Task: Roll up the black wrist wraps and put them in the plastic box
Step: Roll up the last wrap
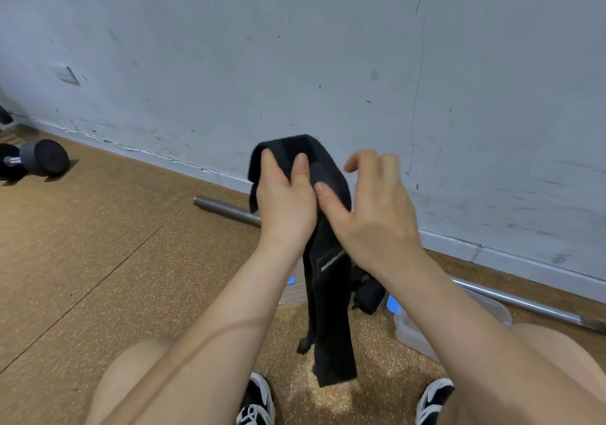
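A pale grey wall (328,47), scuffed with dark marks, fills the view from 9 through 12 to 3 o'clock, with a white switch plate (65,74) at 10 o'clock and a light skirting board (524,260) along its foot. Below lies a brown speckled floor (98,244). A black dumbbell (36,160) rests at 9 o'clock, and a steel bar (226,209) lies beside the wall, running towards 4 o'clock.

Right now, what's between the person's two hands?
The black wrist wrap: in the head view the left hand grips its top, the right hand touches it by the thumb, its tail hanging down.
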A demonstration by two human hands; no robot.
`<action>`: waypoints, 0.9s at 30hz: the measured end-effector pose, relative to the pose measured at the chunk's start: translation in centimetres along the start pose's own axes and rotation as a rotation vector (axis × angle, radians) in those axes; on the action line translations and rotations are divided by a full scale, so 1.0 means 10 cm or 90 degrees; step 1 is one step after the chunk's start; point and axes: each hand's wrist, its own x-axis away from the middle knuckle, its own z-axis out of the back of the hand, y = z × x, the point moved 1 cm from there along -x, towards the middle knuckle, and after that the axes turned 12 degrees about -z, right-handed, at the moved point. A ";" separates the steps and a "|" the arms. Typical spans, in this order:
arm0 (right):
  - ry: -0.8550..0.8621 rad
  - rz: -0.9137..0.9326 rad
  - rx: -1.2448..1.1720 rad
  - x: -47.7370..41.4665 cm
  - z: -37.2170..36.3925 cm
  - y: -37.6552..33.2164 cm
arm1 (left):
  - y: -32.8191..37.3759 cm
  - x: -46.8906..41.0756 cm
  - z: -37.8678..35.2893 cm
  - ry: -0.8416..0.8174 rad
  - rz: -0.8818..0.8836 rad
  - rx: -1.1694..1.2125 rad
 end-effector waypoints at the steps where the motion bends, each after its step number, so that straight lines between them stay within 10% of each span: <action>1: -0.064 0.005 -0.004 0.03 -0.01 -0.01 | -0.02 -0.03 0.02 0.004 0.042 0.032; 7: -0.333 -0.058 -0.110 0.06 -0.16 0.08 | 0.02 -0.01 -0.02 -0.071 0.198 0.167; 14: -0.309 -0.097 -0.225 -0.09 -0.12 0.16 | 0.17 -0.08 0.08 -0.220 0.176 0.227; 20: -0.422 -0.362 -0.447 -0.18 -0.01 0.27 | 0.01 -0.33 0.31 -0.268 0.132 -0.021; 27: -0.217 -0.328 -0.505 -0.30 -0.01 0.32 | -0.01 -0.10 0.19 -0.486 0.259 -0.013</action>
